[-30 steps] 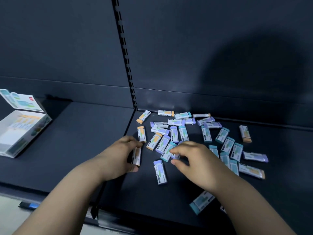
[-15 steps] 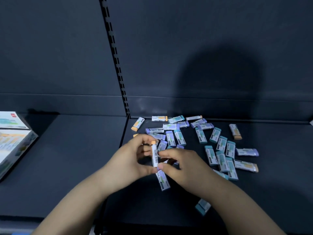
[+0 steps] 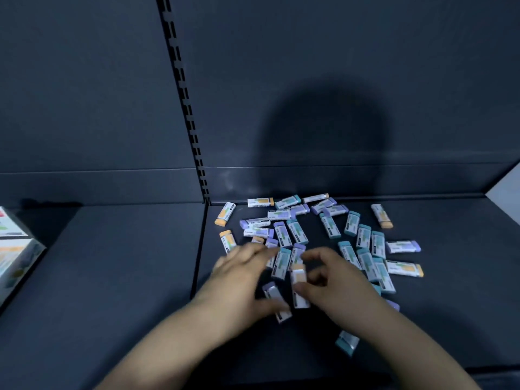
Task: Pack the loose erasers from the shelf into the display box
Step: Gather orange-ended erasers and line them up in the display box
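- The loose erasers (image 3: 365,243) lay scattered on the right part of the shelf (image 3: 126,277). Most were toward the back wall, and several touched or overlapped each other.
- The display box (image 3: 14,260) stood well apart from them, at the far left edge and only partly in view.
- Your right hand (image 3: 337,282) pinched an orange-ended eraser (image 3: 297,274) between the thumb and the curled fingers, at the near edge of the pile.
- Your left hand (image 3: 239,280) was blurred. Its fingers looked stretched toward the pile and its thumb lay over a purple-ended eraser (image 3: 271,291), but I cannot tell if it really gripped it.
- I judged each eraser to be a small, light, stiff block in a smooth paper sleeve, not fragile but a little slippery.
- The best hold seemed to be on the two long sides near the middle. A pull on the coloured end alone could draw the block out of its sleeve.
- A teal eraser (image 3: 347,342) lay alone near the front edge, close to your right forearm, which could easily push it off.
- The seam (image 3: 199,263) between the two shelf boards ran between the pile and the box. Erasers that you slid across could catch there, so it seemed safer to carry them.
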Tool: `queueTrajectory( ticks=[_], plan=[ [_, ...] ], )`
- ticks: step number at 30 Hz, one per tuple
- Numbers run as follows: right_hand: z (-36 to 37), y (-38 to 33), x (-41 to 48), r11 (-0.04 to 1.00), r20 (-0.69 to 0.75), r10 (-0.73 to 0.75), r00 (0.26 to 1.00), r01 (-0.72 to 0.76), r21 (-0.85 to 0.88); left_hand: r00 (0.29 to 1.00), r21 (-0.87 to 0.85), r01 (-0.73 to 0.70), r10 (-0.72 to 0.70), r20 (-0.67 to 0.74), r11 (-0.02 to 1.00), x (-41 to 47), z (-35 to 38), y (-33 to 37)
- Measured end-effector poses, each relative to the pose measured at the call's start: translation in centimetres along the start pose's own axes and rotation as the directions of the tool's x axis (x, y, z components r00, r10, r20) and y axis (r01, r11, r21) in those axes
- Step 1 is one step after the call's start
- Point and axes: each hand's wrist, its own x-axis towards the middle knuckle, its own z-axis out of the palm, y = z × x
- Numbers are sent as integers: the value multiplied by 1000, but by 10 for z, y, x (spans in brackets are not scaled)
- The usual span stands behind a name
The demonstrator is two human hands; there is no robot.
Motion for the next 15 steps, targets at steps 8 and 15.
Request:
queueTrajectory(
  ticks=[8,15],
  plan=[
    [2,14,-2,947,-27,44,999,-50,-316,973,259,11,-71,221,966,38,-20,-38],
    [2,17,-3,921,8,42,999,-35,-388,947,401,-12,-118,298,916,55,-20,-19]
  ],
)
